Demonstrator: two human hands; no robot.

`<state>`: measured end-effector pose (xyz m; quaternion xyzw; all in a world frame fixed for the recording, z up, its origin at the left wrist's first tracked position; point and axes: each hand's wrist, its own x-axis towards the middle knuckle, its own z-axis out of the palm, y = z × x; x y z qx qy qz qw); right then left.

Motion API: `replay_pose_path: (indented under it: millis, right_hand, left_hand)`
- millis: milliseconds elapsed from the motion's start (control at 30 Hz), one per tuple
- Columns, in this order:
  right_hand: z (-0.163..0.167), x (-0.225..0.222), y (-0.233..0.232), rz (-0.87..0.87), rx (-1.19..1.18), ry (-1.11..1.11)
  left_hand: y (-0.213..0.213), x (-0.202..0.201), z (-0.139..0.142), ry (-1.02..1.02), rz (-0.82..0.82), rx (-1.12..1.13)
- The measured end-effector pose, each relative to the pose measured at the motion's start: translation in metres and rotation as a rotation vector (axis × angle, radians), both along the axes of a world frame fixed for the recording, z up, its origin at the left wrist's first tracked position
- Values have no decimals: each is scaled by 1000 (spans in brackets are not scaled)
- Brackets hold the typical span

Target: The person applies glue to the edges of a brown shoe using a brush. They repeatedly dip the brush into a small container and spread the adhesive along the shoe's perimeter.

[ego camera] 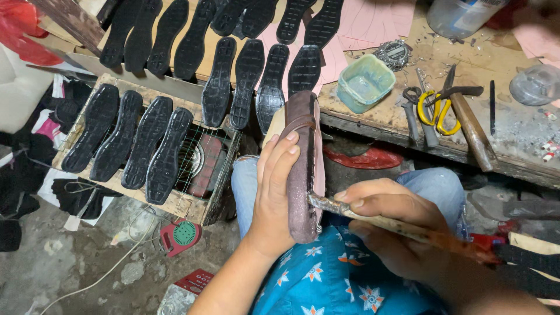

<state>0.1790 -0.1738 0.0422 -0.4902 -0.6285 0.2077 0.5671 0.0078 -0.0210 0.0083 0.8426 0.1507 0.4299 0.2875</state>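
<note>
Head view, looking down over the lap. Left hand (pixel 274 198) wraps a brown shoe upper (pixel 302 169), fingers (pixel 279 153) curled over its edge and holding it firmly; the shoe stands on its side, toe end low above the knees, heel end up toward the desk edge. Right hand (pixel 391 224) grips a worn wooden-handled brush (pixel 402 227), fingers closed around the handle, bristle end touching the lower rim of the shoe. The rim looks wet or glossy there, though the view is too blurred to be sure.

Person seated; blue jeans and a blue shirt with star-like flowers fill the bottom of the frame.

Desk (pixel 385 119) at upper right, rough wood, littered with shavings. On it: a small teal plastic tub (pixel 364 81), yellow-handled scissors (pixel 437 108), a hammer (pixel 469 125) with wooden handle just beside them, a dark pencil-like stick (pixel 492 108), a clear jar (pixel 461 14) at the back.

Upper left: rows of black rubber soles (pixel 245 81), tread side up, laid on boards and on a wire-mesh crate (pixel 204 169). More soles (pixel 125 137) on the lower rack, side by side, touching.

Floor at lower left: concrete, a small red round device (pixel 182 234) with a green grille, a white cord trailing from it.
</note>
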Motion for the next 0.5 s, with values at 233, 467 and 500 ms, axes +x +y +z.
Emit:
replay_pose_path:
  millis: [233, 467, 500]
  right_hand:
    - [-7, 1, -5, 123, -18, 3]
    - [-1, 0, -5, -27, 6, 16]
    - [-1, 0, -3, -24, -12, 14]
  left_hand:
    - [0, -1, 0, 22, 25, -29]
    - [0, 0, 0, 43, 10, -33]
    - [0, 0, 0, 44, 11, -36]
